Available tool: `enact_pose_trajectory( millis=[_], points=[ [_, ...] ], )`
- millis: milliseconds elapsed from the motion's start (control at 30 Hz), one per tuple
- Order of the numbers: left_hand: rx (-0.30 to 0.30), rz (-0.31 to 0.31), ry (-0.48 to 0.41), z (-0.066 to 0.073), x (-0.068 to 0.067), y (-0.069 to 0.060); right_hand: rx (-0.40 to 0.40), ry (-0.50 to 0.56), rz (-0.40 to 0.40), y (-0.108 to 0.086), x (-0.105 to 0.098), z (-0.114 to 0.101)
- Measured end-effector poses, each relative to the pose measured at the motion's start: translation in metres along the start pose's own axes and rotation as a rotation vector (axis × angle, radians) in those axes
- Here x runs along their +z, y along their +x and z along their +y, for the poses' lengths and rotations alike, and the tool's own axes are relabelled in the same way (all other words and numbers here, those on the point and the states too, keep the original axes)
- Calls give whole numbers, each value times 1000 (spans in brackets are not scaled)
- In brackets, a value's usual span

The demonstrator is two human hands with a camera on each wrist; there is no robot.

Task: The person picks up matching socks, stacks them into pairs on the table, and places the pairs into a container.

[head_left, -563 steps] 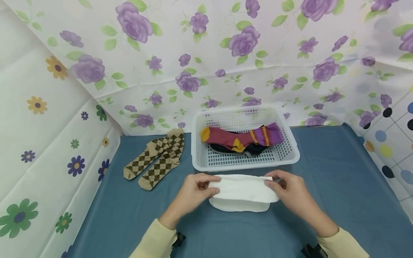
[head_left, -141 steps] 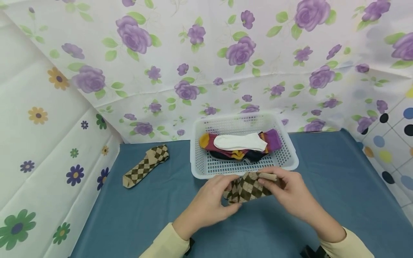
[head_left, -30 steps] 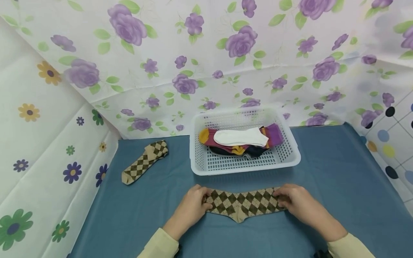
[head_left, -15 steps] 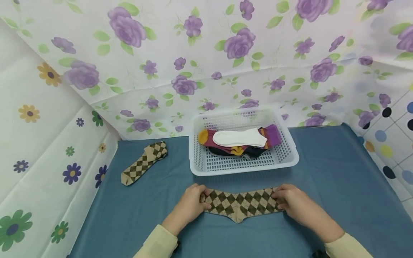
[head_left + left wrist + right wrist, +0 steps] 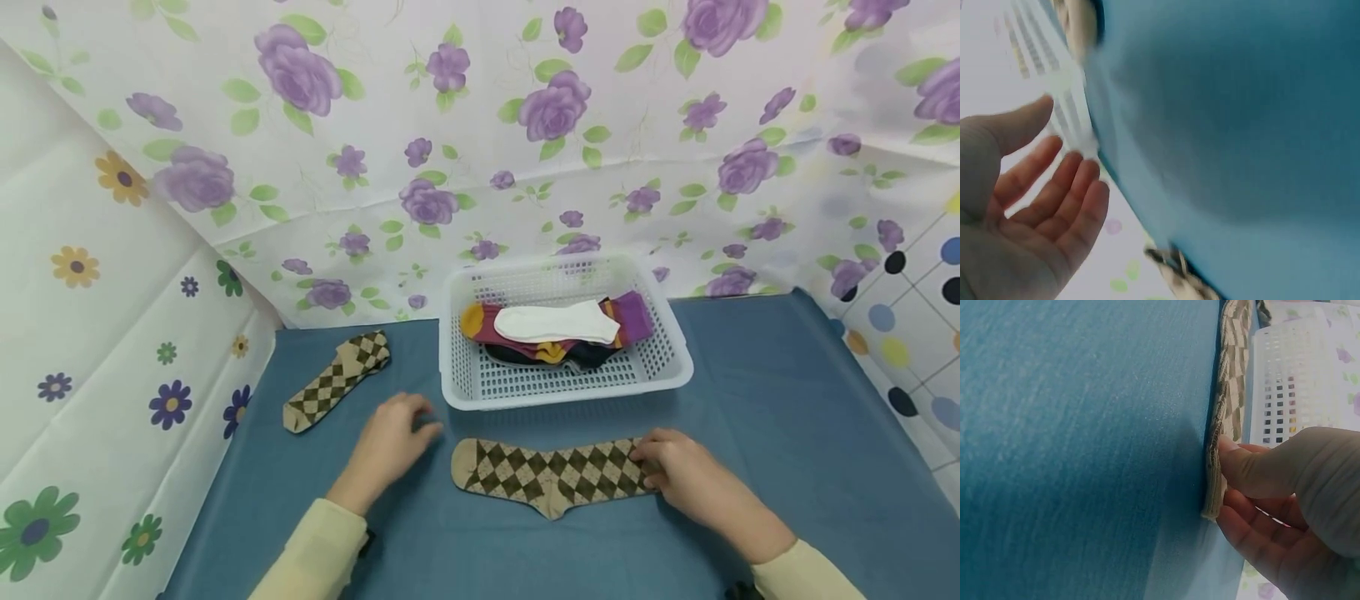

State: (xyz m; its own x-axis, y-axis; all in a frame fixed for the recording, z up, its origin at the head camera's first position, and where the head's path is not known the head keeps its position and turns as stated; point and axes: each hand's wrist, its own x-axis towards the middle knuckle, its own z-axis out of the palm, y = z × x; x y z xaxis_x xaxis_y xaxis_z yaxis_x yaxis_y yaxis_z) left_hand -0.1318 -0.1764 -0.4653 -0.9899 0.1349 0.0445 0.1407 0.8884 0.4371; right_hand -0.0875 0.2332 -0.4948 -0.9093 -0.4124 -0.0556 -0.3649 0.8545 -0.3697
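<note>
A tan and brown argyle sock (image 5: pixel 551 477) lies flat on the blue cloth in front of the basket, toe to the left and heel toward me. My right hand (image 5: pixel 686 475) pinches its cuff end; in the right wrist view the thumb and fingers of that hand (image 5: pixel 1272 487) meet at the sock's edge (image 5: pixel 1232 381). Off the toe, my left hand (image 5: pixel 390 442) hovers with fingers loosely bent and nothing in them, as the left wrist view of the hand (image 5: pixel 1054 206) confirms. A matching argyle sock (image 5: pixel 337 379) lies folded over at one end, farther left.
Behind the flat sock stands a white plastic basket (image 5: pixel 566 402). In it a white sock (image 5: pixel 555 323) lies on maroon and purple socks (image 5: pixel 633 317), with black ones (image 5: pixel 510 355) beneath. Flowered sheeting (image 5: pixel 427 200) rises behind the blue cloth (image 5: pixel 757 392) and at the left.
My left hand has let go of the sock's toe and moved left toward the other argyle sock. Earlier, the white sock went into the basket and one argyle sock came to the front.
</note>
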Motion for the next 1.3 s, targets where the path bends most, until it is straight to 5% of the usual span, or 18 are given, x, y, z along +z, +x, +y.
enact_pose_trajectory(
  millis=[133,267,433,667,933,1300],
  points=[
    [-139,132,-43,-23,-19,20,8,-1,-2,1,-1,0],
    [-235,193,-33,-48,-30,38,19,-8,-10,1,-1,0],
    [-273,177,21,-72,-31,59,35,-2,-13,0,0,1],
    [-374,40,53,-100,-28,79,54,-3,-4,0,2,0],
    [-382,-135,92,-109,-26,82,47,-9,42,-3,2,0],
    [-349,-75,190,-101,-21,74,71,12,70,-6,-2,0]
  ],
)
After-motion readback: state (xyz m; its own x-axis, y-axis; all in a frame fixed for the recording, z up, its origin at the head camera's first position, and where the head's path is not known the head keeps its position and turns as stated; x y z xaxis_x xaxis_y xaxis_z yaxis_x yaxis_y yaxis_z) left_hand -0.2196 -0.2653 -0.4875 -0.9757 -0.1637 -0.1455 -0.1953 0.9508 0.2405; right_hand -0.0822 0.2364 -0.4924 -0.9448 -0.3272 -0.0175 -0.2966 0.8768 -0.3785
